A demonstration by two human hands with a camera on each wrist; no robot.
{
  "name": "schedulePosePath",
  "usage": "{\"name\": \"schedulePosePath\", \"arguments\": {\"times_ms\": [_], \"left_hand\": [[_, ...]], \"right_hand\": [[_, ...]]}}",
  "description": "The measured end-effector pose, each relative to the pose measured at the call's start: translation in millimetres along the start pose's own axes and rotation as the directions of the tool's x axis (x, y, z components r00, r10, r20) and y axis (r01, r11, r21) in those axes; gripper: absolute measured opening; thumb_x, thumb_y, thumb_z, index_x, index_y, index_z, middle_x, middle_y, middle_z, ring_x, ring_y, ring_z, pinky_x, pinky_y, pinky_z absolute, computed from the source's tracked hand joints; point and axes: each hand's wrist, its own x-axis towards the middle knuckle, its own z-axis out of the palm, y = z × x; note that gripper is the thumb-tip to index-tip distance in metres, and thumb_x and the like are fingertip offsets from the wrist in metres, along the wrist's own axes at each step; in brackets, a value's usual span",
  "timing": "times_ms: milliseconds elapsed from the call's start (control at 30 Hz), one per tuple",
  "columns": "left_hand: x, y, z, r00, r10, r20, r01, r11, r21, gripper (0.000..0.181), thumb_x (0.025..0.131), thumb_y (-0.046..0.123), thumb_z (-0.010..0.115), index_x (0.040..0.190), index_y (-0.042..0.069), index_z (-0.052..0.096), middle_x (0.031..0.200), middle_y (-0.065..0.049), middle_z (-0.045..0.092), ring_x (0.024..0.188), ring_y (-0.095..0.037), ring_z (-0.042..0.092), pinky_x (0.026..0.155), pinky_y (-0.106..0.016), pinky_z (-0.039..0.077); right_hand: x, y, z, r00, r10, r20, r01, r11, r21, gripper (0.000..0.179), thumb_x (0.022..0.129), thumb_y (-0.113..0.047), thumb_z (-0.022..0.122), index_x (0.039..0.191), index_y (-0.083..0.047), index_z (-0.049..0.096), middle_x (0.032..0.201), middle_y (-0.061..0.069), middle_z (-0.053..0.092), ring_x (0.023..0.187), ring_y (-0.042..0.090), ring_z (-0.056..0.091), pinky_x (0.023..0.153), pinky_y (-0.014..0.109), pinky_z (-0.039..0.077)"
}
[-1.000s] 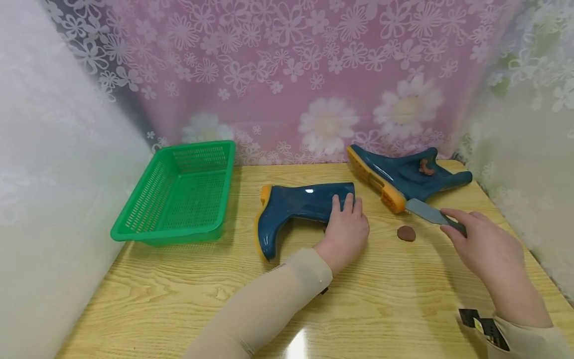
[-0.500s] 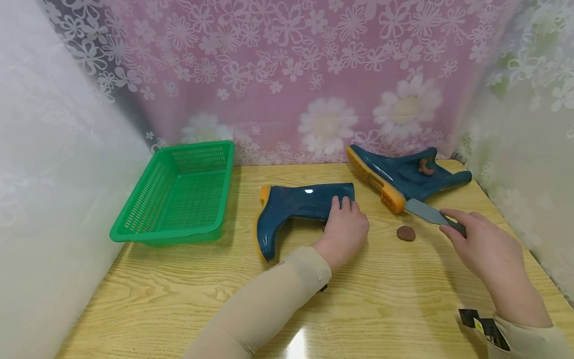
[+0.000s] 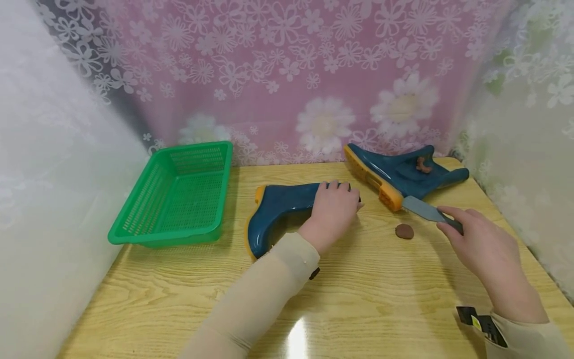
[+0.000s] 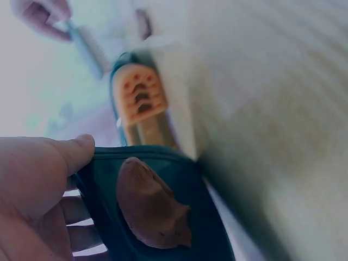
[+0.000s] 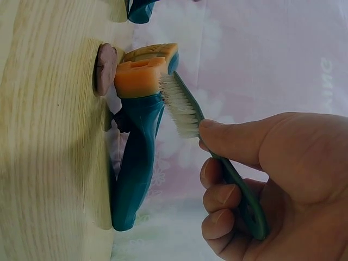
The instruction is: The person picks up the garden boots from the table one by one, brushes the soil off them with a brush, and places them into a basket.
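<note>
My left hand point(image 3: 334, 212) grips a blue rubber boot point(image 3: 280, 202) with a yellow sole by the open end of its shaft. In the left wrist view the thumb lies at the boot's rim and the other fingers curl behind. A brown, clay-like lump point(image 4: 149, 204) sticks to the shaft there; the hand hides it in the head view. A green-handled brush point(image 5: 185, 106) with pale bristles is held by my right hand point(image 3: 486, 244). Its head overlaps the heel of a second blue boot point(image 3: 396, 172), which lies on its side and has another brown lump point(image 3: 423, 165) on its shaft.
A flat brown lump point(image 3: 404, 231) lies on the wooden table point(image 3: 381, 299) between the two hands. At the left stands a green plastic basket point(image 3: 211, 232). A pink flowered curtain point(image 3: 269, 85) hangs behind the table, with pale sheets at both sides.
My left hand has moved up and left over the boot's shaft, its fingers now over the far edge. The boot has shifted a little left and turned. My right hand and brush stay nearly still.
</note>
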Motion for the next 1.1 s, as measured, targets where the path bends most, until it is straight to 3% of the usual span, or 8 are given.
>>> {"name": "schedulePosePath", "arguments": {"times_ms": [167,333,667,767,867,900,1000,1100], "left_hand": [[-3.4,-25.2,-14.2,0.996,-0.055,-0.071,0.042,0.984,-0.171,0.039,0.118,0.051,0.047,0.120,0.026,0.077,0.119,0.005,0.077,0.109,-0.015,0.071,0.090,-0.035,0.059],[-6.9,-49.2,-24.0,0.988,-0.125,-0.094,0.076,0.909,-0.410,0.034,0.116,0.048,0.053,0.096,0.023,0.063,0.080,0.005,0.062,0.065,-0.013,0.058,0.056,-0.027,0.043],[-18.0,-84.7,-39.1,0.975,-0.197,-0.106,0.102,0.813,-0.573,0.033,0.117,0.050,0.049,0.099,0.024,0.059,0.069,0.008,0.061,0.057,-0.013,0.055,0.053,-0.031,0.044],[-25.4,-97.0,-43.6,0.969,-0.236,-0.077,0.134,0.758,-0.638,0.033,0.117,0.053,0.048,0.107,0.025,0.063,0.068,0.007,0.062,0.058,-0.015,0.058,0.056,-0.035,0.045],[-32.6,-109.1,-46.2,0.964,-0.262,-0.051,0.140,0.658,-0.740,0.035,0.117,0.054,0.048,0.119,0.024,0.067,0.071,0.003,0.066,0.061,-0.019,0.061,0.061,-0.038,0.047],[-35.2,-112.6,-46.8,0.963,-0.265,-0.040,0.136,0.610,-0.781,0.036,0.117,0.054,0.049,0.123,0.024,0.068,0.073,0.001,0.067,0.062,-0.020,0.062,0.063,-0.039,0.048],[-43.1,-122.4,-46.1,0.962,-0.274,-0.002,0.124,0.441,-0.889,0.037,0.116,0.052,0.052,0.130,0.023,0.070,0.085,-0.005,0.071,0.066,-0.024,0.065,0.067,-0.042,0.053],[-52.2,-135.2,-45.9,0.955,-0.295,0.033,0.110,0.250,-0.962,0.039,0.115,0.050,0.057,0.134,0.019,0.070,0.099,-0.012,0.070,0.070,-0.027,0.067,0.067,-0.047,0.057]], "right_hand": [[4.0,-4,1,1.000,-0.018,-0.024,0.018,1.000,0.000,0.052,0.113,-0.035,0.067,0.154,-0.005,0.060,0.123,0.034,0.063,0.063,0.024,0.056,0.048,0.038,0.038],[9.1,-9,0,0.999,-0.041,-0.032,0.041,0.999,-0.004,0.050,0.113,-0.034,0.068,0.154,-0.006,0.061,0.119,0.030,0.065,0.063,0.024,0.054,0.048,0.038,0.037],[10.8,-8,-1,1.000,-0.024,-0.007,0.024,1.000,-0.010,0.051,0.112,-0.033,0.069,0.154,-0.005,0.060,0.119,0.032,0.064,0.067,0.027,0.056,0.049,0.038,0.037],[10.4,-8,2,0.999,-0.033,-0.002,0.033,0.999,0.002,0.051,0.112,-0.033,0.069,0.154,-0.005,0.060,0.119,0.033,0.064,0.066,0.026,0.055,0.049,0.039,0.036],[8.9,-8,5,0.999,-0.039,-0.006,0.039,0.999,0.013,0.050,0.112,-0.033,0.069,0.153,-0.004,0.061,0.122,0.033,0.064,0.067,0.026,0.058,0.049,0.038,0.037],[8.1,-8,7,0.999,-0.040,-0.010,0.040,0.999,0.018,0.050,0.112,-0.033,0.069,0.153,-0.004,0.061,0.122,0.033,0.064,0.067,0.026,0.058,0.048,0.038,0.037],[5.4,-8,10,0.998,-0.043,-0.034,0.044,0.999,0.023,0.049,0.112,-0.033,0.069,0.151,-0.005,0.063,0.123,0.033,0.065,0.065,0.025,0.058,0.048,0.038,0.037],[7.3,-13,10,0.996,-0.060,-0.070,0.062,0.998,0.022,0.049,0.112,-0.034,0.069,0.151,-0.005,0.063,0.122,0.032,0.065,0.062,0.022,0.056,0.047,0.038,0.037]]}}
